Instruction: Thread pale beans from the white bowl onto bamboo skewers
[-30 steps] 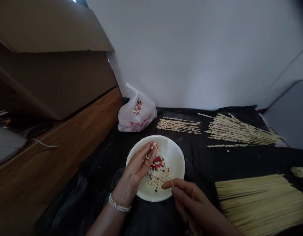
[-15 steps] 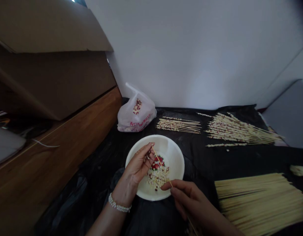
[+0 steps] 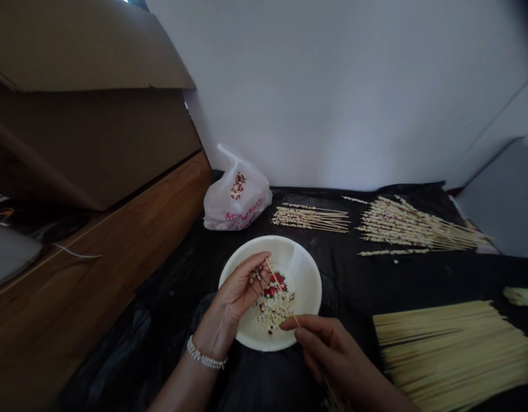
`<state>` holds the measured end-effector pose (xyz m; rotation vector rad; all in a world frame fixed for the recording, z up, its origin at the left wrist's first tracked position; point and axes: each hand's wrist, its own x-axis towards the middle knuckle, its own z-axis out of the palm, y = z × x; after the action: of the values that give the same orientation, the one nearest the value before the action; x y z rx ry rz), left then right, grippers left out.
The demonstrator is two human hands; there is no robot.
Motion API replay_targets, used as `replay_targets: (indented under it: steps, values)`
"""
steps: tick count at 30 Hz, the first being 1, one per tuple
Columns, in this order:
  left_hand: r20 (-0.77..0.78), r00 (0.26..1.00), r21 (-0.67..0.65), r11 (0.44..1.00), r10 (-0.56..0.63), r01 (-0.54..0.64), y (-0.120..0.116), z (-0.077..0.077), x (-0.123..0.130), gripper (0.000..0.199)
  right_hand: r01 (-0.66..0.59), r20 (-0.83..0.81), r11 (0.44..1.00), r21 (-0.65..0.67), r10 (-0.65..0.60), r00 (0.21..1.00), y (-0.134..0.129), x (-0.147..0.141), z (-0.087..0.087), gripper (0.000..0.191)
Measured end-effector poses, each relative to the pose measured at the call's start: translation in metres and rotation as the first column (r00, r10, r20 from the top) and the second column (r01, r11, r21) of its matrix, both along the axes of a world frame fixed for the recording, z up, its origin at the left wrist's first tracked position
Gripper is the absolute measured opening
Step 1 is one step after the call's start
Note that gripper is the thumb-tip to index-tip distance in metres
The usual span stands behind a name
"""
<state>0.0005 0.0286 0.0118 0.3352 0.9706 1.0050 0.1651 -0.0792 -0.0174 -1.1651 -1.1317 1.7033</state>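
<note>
My left hand [image 3: 242,286] is above the white bowl [image 3: 310,269], with several small cream and dark red kernels [image 3: 257,273] in its curled fingers. Its thumb and forefinger meet at the tip of a thin bamboo skewer [image 3: 276,276]. Lower right, my right hand [image 3: 328,343] pinches that same skewer between thumb and forefinger. The skewer slants across the bowl from one hand to the other. Loose kernels [image 3: 274,312] lie in the bowl, below a printed red flower pattern. Exactly what the left fingertips grip is too small to make out.
Behind the bowl stands a plastic bag [image 3: 238,200] of kernels. Two groups of threaded skewers [image 3: 309,217] lie along the wall. Plain skewers [image 3: 452,349] are spread at the right on black plastic sheeting [image 3: 345,274]. A cardboard box [image 3: 96,137] stands at the left.
My left fingertips have dipped slightly and the fingers have shifted a little around the kernels. My right hand keeps its pinch on the skewer. The camera view has moved very slightly.
</note>
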Motion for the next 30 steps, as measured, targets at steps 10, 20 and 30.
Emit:
replay_targets:
  steps: [10, 20, 30]
  values:
    - [0.089, 0.987, 0.056, 0.990, -0.134, 0.129, -0.006, 0.001, 0.004, 0.009, 0.056, -0.007, 0.998, 0.022, -0.056, 0.998, 0.000, 0.001, -0.002, 0.046]
    - [0.175, 0.972, 0.041, 0.988, -0.155, 0.150, -0.011, -0.004, 0.010, 0.009, 0.045, 0.016, 0.999, 0.000, -0.045, 0.999, 0.006, 0.012, 0.006, 0.036]
    - [-0.022, 0.949, 0.132, 0.940, -0.315, 0.315, -0.017, -0.003, 0.010, 0.012, 0.081, 0.017, 0.995, 0.058, -0.082, 0.996, 0.002, 0.009, 0.001, 0.035]
